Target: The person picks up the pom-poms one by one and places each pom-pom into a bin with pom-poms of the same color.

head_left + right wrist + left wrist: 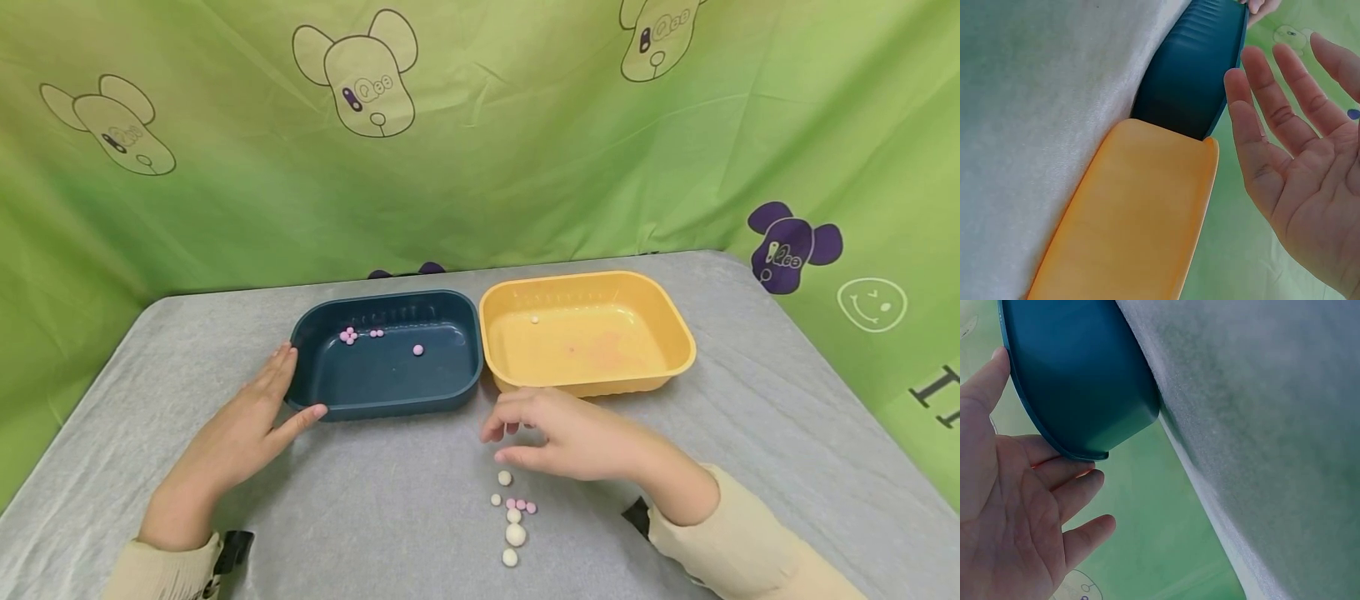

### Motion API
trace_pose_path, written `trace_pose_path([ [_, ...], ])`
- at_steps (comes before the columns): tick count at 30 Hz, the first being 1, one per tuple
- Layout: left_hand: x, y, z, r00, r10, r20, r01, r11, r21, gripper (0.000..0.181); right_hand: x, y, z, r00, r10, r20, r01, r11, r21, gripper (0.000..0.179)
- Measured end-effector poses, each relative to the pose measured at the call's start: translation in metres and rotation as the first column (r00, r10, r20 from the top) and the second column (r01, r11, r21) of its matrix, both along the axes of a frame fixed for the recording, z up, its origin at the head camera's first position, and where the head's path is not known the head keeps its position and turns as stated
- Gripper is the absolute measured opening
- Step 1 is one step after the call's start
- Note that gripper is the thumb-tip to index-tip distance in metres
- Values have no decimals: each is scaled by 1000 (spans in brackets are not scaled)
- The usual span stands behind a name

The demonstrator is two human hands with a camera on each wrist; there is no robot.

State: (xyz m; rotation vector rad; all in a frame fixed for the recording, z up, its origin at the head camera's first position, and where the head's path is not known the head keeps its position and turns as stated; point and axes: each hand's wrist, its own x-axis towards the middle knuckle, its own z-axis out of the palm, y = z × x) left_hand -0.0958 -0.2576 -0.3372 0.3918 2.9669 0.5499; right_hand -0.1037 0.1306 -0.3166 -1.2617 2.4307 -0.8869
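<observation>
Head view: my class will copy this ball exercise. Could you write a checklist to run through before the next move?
1. Left hand touching the blue tray: ok.
2. Right hand free of balls: ok, none shows in it.
3. Both trays upright, the yellow tray beside the blue: ok.
4. Balls in the blue tray all one colour: ok, only pink balls show.
5. Yellow tray free of pink balls: cannot tell; a faint speck is too small.
6. Table balls grouped by colour: not ok, three pink ones lie among white ones.
</observation>
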Motion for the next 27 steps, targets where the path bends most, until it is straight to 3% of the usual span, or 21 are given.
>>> trace_pose_path([
  [7,0,0,-2,1000,1,0,-1,1000,0,94,4,4,-1,999,15,-41,-14,1000,17,13],
  [27,1,-1,-4,1000,4,4,-4,1000,6,94,15,14,-8,999,-24,-47,27,996,82,14],
])
